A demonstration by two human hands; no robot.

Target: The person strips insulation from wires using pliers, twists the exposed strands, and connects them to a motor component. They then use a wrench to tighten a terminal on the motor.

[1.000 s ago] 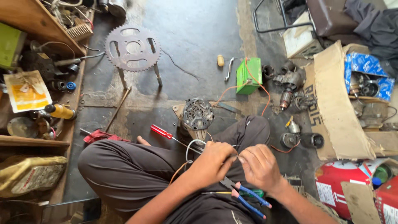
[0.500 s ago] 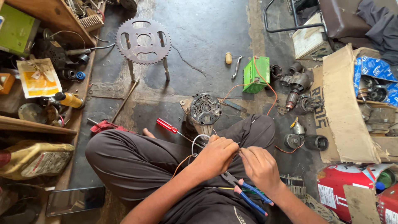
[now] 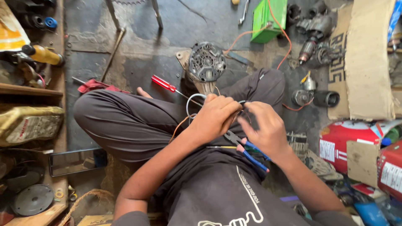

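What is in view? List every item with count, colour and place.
alternator: one, grey metal, floor ahead of knees
screwdriver: one, red handle, floor by left knee
pliers: one, blue handles, on lap under hands
wires: several thin, white and orange, at fingers
green box: one, floor at top
motor parts: several, dark metal, upper right
cardboard: one sheet, brown, right
left hand: pinching wires
right hand: pinching wires

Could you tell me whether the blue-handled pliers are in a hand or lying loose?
Lying loose: the pliers rest on the lap beneath both hands, which pinch thin wires instead.
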